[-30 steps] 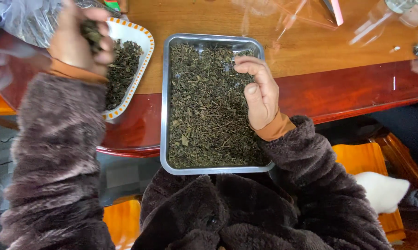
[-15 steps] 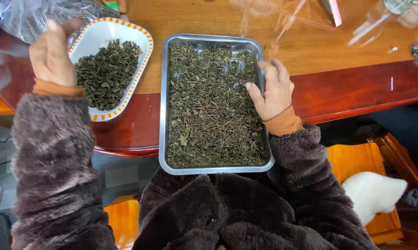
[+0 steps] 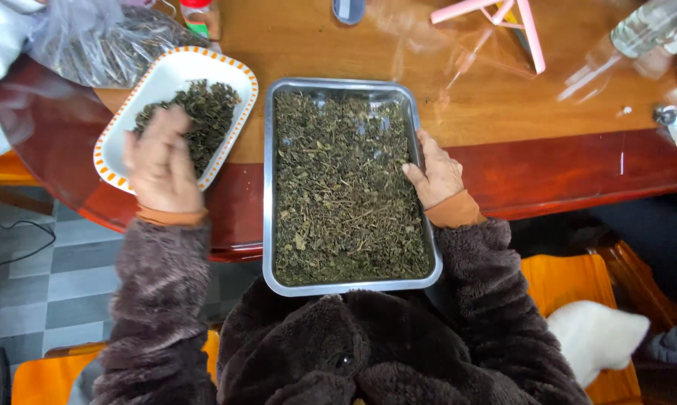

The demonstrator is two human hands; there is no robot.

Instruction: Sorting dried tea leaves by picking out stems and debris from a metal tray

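Now the left hand (image 3: 160, 161), loosely curled with nothing visibly held, hovers over the white dish (image 3: 128, 112) of dried leaves, while the metal tray (image 3: 268, 187), long axis twelve-to-six, lies at its three o'clock, its right rim touched by the open right hand (image 3: 437, 176).

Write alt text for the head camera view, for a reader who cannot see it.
A person in a dark fuzzy jacket rests the right hand on the right rim of a metal tray of dried green leaves, while the left hand hovers over a white dish holding more leaves, on a wooden table.
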